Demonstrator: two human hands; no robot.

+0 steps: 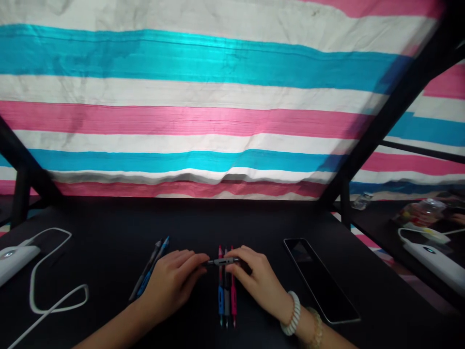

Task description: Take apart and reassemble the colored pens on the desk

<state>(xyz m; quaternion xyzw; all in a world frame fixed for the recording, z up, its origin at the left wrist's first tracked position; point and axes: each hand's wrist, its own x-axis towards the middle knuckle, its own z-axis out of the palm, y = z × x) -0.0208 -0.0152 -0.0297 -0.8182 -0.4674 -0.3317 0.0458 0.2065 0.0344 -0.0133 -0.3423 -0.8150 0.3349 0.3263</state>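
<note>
A grey and black pen (222,261) is held level between my two hands, above the black table. My left hand (178,276) pinches its left end, and my right hand (256,276) pinches the right end. Below it, three pens lie side by side: a blue one (221,298) with a pink end, a grey one (227,300) in the middle and a pink one (233,300). Beside my left hand rest a blue pen (145,281) and a dark grey pen (140,280), partly covered by that hand.
To the right lies a black phone (319,281). A white device (16,261) with a white cable (32,286) occupies the table's left side. Dark frame posts (378,116) and a striped sheet (203,121) stand behind. Another table (378,228) at right holds a jar (430,208) and a white device (432,261).
</note>
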